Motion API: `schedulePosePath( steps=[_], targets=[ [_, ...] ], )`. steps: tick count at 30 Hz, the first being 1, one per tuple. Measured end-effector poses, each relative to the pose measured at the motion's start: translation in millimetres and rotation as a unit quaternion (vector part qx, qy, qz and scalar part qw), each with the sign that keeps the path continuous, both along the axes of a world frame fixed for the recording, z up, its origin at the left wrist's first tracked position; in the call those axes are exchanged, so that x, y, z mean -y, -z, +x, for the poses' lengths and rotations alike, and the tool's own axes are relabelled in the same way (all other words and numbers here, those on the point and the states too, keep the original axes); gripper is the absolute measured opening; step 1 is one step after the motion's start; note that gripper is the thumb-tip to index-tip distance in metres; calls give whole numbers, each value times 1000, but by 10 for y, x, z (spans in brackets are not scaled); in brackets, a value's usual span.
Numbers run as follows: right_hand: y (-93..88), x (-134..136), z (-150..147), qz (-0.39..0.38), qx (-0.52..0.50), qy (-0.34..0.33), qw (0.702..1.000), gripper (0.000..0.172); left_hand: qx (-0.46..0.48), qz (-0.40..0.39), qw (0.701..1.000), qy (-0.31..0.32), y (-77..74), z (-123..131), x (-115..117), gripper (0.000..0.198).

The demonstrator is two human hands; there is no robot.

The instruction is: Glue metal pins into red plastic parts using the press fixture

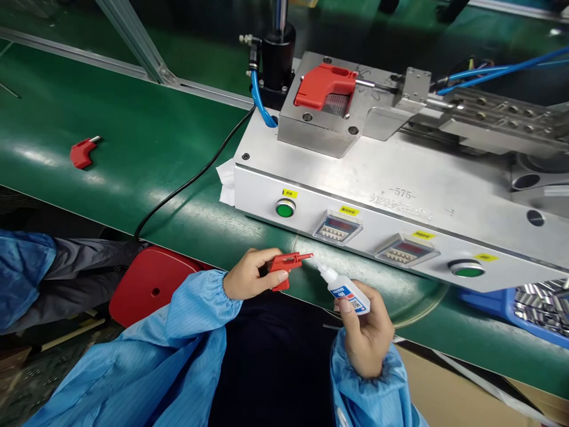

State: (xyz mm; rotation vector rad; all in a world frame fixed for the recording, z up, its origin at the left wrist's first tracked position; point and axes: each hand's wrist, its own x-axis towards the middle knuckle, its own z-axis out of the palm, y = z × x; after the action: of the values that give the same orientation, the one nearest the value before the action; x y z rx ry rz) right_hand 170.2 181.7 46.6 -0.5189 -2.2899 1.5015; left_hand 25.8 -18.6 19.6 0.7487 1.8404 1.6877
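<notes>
My left hand (254, 274) grips a red plastic handle part (284, 265), whose thin prong points right. In my right hand (367, 329) is a white Loctite glue bottle (344, 290), tilted so that its nozzle is close to the prong's tip. Whether nozzle and prong touch, I cannot tell. Both hands are in front of a metal machine (320, 172). A similar red handle (326, 86) sits in the machine's fixture block (317, 133), with a metal rod at its right end. Another red handle with a short metal pin (82, 153) lies on the green bench at the left.
The machine front carries green buttons (285, 207) and counter displays (336, 228). A black cable (191, 181) crosses the green bench (111, 118). A blue bin (489, 305) of metal tubes stands at the right. A red stool (151, 284) and a person's sleeve (26, 273) are at the left.
</notes>
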Motion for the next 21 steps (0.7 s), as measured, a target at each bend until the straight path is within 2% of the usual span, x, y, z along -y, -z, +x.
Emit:
schedulePosePath(
  steps=[10, 14, 21],
  targets=[
    [18, 10, -8, 55, -28, 8, 998, 19, -34, -23, 999, -7, 4, 17, 8, 41],
    [-27, 10, -8, 60, -30, 45, 997, 18, -36, -21, 999, -12, 4, 19, 0, 41],
    [-67, 13, -18, 60, -30, 41, 997, 18, -29, -14, 999, -13, -9, 24, -7, 38]
  ],
)
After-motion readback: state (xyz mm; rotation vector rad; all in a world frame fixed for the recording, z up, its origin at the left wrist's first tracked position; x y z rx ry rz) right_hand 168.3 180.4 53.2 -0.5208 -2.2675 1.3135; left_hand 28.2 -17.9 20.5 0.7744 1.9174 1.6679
